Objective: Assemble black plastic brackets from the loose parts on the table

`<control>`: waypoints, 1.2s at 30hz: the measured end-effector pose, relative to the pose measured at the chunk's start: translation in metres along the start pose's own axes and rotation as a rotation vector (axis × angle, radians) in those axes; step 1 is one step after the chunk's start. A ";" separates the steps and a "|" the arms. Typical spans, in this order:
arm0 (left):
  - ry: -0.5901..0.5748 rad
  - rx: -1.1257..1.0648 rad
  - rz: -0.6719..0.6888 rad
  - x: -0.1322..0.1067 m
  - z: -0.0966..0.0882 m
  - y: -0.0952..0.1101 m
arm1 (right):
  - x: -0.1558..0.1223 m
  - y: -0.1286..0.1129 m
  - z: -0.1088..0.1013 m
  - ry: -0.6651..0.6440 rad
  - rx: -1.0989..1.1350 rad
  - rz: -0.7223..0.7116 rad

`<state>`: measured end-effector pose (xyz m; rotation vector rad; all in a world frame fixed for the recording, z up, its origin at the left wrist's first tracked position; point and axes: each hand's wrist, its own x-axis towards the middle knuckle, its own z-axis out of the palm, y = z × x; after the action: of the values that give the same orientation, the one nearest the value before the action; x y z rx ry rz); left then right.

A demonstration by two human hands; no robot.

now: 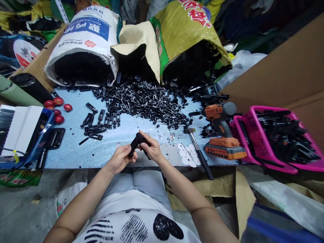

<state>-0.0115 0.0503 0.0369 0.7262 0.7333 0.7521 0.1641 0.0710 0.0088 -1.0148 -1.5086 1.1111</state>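
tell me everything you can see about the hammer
The hammer has a small, dark head with a yellowish end, a slim silvery shaft that looks like metal, and a thicker black grip. It lies slantwise on the blue table, head at the far end, grip jutting past the near edge. White discs lie close on its left, perhaps touching. The hands are farther left, off it.
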 end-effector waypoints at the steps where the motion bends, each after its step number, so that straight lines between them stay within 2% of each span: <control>1: -0.011 -0.018 -0.028 -0.001 0.000 0.002 | -0.001 0.000 -0.001 0.002 0.000 0.002; 5: -0.011 0.008 -0.072 -0.002 0.004 0.005 | -0.005 0.000 0.000 -0.008 0.018 0.032; 9: -0.056 0.065 -0.155 -0.002 0.005 0.007 | -0.009 -0.007 -0.002 -0.104 0.037 0.123; 12: -0.072 0.136 -0.222 -0.008 -0.001 0.012 | -0.012 -0.016 -0.011 -0.166 -0.127 0.068; 15: -0.087 0.286 -0.285 -0.014 -0.008 0.015 | -0.016 -0.023 -0.022 -0.317 -0.341 -0.004; 17: -0.094 0.370 -0.260 -0.016 -0.009 0.014 | -0.019 -0.026 -0.027 -0.368 -0.415 0.010; 20: 0.024 0.352 -0.074 -0.014 -0.003 0.011 | -0.020 -0.028 -0.029 -0.257 -0.415 -0.003; 22: 0.068 0.276 -0.038 -0.012 0.002 0.012 | -0.020 -0.030 -0.028 -0.181 -0.380 -0.038; 26: -0.020 0.228 -0.149 -0.011 0.007 0.017 | -0.018 -0.041 -0.030 -0.153 -0.332 -0.063; 30: -0.059 0.347 -0.082 -0.012 0.010 0.017 | -0.017 -0.049 -0.031 -0.182 -0.180 0.010; 36: -0.145 0.198 0.029 -0.014 0.019 0.001 | -0.022 -0.035 -0.009 -0.006 0.263 0.041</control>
<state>-0.0035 0.0338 0.0520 0.9631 0.6718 0.6507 0.1740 0.0435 0.0386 -0.8636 -1.3101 1.3039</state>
